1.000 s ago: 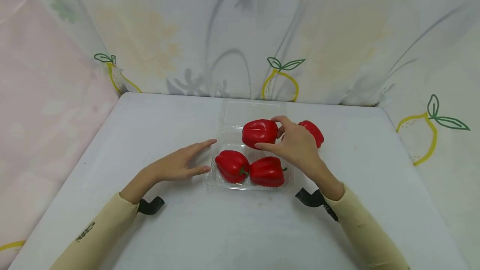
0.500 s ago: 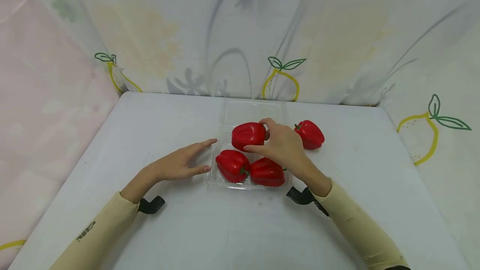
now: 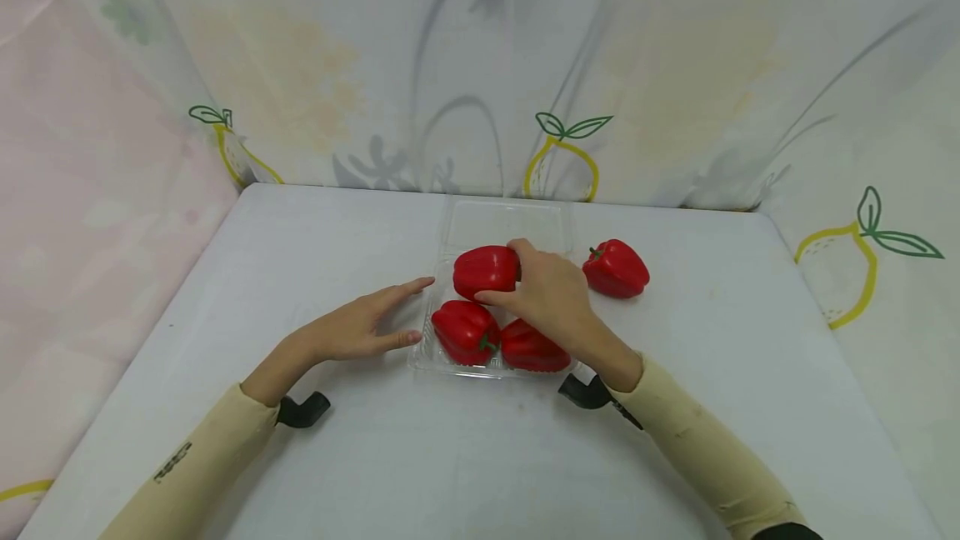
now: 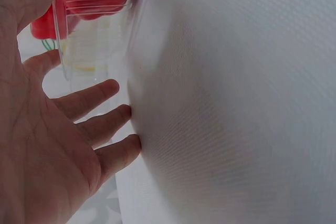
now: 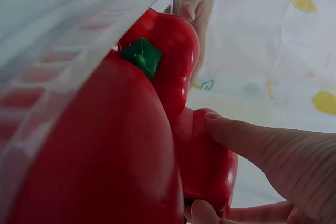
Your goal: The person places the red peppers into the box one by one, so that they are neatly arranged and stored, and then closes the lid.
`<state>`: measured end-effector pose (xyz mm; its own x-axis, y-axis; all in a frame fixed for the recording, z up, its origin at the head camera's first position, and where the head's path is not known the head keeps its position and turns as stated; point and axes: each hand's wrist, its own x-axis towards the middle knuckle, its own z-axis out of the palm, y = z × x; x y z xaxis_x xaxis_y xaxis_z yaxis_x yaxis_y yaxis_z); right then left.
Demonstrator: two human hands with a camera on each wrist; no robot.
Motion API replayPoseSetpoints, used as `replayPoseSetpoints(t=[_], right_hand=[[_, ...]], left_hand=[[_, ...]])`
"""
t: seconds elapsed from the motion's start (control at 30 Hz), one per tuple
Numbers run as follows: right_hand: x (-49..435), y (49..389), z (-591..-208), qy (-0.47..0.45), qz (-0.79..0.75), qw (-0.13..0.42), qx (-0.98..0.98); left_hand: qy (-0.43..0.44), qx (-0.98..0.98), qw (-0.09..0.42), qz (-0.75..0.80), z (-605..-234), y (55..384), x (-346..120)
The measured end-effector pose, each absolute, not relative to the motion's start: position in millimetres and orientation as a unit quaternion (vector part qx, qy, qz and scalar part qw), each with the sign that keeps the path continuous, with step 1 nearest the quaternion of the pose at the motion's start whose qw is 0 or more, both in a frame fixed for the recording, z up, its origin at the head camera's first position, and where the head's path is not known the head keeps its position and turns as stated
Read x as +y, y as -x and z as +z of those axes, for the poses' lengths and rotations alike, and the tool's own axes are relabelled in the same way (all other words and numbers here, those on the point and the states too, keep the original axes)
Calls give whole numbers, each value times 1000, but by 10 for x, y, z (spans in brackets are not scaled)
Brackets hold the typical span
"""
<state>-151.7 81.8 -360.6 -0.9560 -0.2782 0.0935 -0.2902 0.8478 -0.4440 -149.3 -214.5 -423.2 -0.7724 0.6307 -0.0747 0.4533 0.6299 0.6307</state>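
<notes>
A clear plastic clamshell box (image 3: 480, 374) lies with its lid (image 3: 510, 226) folded back, away from the person. Two red bell peppers, one on the left (image 3: 459, 330) and one on the right (image 3: 528, 347), fill its near half. My right hand (image 3: 555, 294) grips another red bell pepper (image 3: 483, 272) between thumb and fingers, over the box's back left part. In the right wrist view the thumb presses on this held pepper (image 5: 202, 153), behind the near ones. My left hand (image 3: 356, 327) has its fingers spread, thumb and forefinger at the box's left wall (image 4: 63, 40).
Right of the box, another red bell pepper (image 3: 617, 269) lies on the white table (image 3: 480, 465), its green stem toward the box. A patterned cloth backdrop (image 3: 480, 65) rises behind the table's far edge. Black wrist mounts (image 3: 303, 411) stick out below the sleeves.
My right hand has carried its bell pepper leftward over the box, toward the back left part. The bell pepper on the right now shows fully. My left hand stays put.
</notes>
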Motion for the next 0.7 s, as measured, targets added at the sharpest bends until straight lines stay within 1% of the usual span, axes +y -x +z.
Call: replayPoseSetpoints(t=[0.4,0.7], right_hand=[[929,1542,-3598,-196,267,-22,-943],[834,1497,-3586,-182,245,-10,-952]], left_hand=[[-307,890,145,306,-4216,1492,-2146],[-302,894,146,298,-4226,1499,-2137]])
